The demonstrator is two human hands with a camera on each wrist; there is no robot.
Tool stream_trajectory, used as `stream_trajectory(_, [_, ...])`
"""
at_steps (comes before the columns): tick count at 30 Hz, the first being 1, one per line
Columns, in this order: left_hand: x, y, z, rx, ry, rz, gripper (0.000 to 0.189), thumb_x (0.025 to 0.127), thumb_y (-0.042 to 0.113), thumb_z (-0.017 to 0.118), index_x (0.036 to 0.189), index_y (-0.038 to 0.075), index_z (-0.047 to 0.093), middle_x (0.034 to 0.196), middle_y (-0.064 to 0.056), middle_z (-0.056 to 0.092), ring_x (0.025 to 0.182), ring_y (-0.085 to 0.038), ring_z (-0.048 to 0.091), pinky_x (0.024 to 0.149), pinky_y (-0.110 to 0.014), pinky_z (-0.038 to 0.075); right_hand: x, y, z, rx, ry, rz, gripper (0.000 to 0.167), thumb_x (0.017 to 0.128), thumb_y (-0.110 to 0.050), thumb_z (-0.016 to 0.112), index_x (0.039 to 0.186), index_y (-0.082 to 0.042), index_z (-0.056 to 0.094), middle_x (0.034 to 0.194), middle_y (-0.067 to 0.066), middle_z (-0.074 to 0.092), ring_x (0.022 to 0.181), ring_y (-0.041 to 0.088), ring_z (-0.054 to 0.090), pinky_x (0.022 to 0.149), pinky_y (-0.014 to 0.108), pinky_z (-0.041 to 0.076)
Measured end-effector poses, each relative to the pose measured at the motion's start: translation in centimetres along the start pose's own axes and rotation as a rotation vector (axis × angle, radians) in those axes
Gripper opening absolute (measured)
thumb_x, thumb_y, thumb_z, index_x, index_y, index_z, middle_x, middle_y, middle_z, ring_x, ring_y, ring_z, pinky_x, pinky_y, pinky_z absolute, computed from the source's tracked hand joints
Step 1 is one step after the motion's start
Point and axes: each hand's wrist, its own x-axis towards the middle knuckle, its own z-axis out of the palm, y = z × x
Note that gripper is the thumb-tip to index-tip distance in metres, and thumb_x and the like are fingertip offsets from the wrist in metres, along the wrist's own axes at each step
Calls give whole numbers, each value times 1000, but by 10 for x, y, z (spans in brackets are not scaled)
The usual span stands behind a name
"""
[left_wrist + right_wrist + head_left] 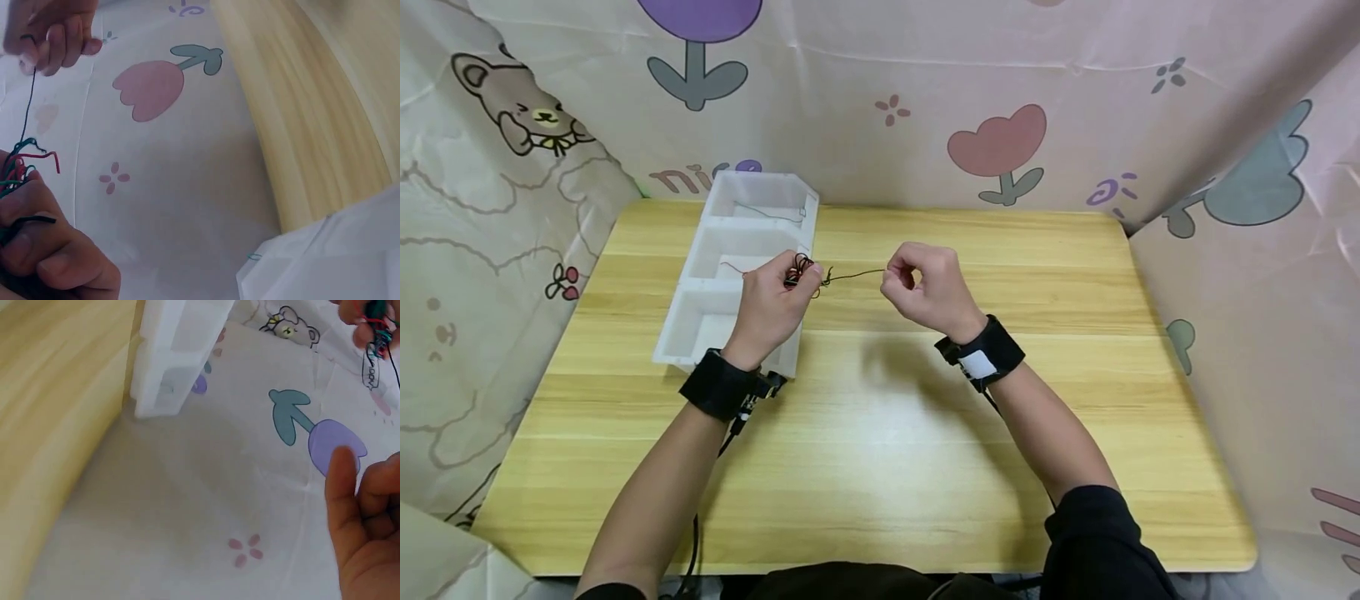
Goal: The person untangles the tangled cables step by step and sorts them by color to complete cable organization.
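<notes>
A tangled bundle of thin wires (800, 268) sits in my left hand (773, 307), gripped between thumb and fingers. Green, red and dark strands show in the bundle (17, 167) in the left wrist view. To the right, my right hand (934, 290) pinches the end of one dark wire strand (856, 275) between thumb and curled forefinger. That strand runs nearly straight from the bundle to the right fingertips. Both hands are raised above the table, the left one over the right side of a white tray (698, 327). Part of the bundle is hidden inside the left palm.
The tray has three compartments in a row. A thin wire (767, 215) lies in the back one, and a short reddish strand (732, 267) shows over the middle one. Underneath is a wooden table (1075, 400), with printed cloth (865, 158) around its back and sides.
</notes>
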Motion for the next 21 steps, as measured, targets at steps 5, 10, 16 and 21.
stream_trajectory(5, [1,2,3,21,11,28,29,98,31,61,79,10,58,66,-2,54,58,-18,47,54,-34,35,7,-8,3,-127,38,-61,25,90,-10,63,108,6,69,94,14,69,87,24,65,80,35,53])
stream_trajectory(10, [2,5,5,22,18,58,29,98,32,61,79,10,57,65,-2,54,57,-17,48,55,-33,34,11,-21,12,-165,-71,-155,37,93,-12,68,123,10,64,109,20,70,101,30,66,92,39,51])
stream_trajectory(16, [1,7,6,26,7,66,29,99,32,62,83,8,57,66,-2,53,57,-18,47,55,-33,34,10,-28,28,-169,-179,-110,26,97,-4,67,119,10,65,86,11,69,71,19,62,67,32,53])
stream_trajectory(21, [1,8,6,14,-4,50,28,99,33,62,91,6,60,67,-1,62,57,-15,56,56,-33,39,7,-31,36,-175,-118,-27,24,99,-7,64,118,9,66,81,9,65,62,14,53,57,28,46])
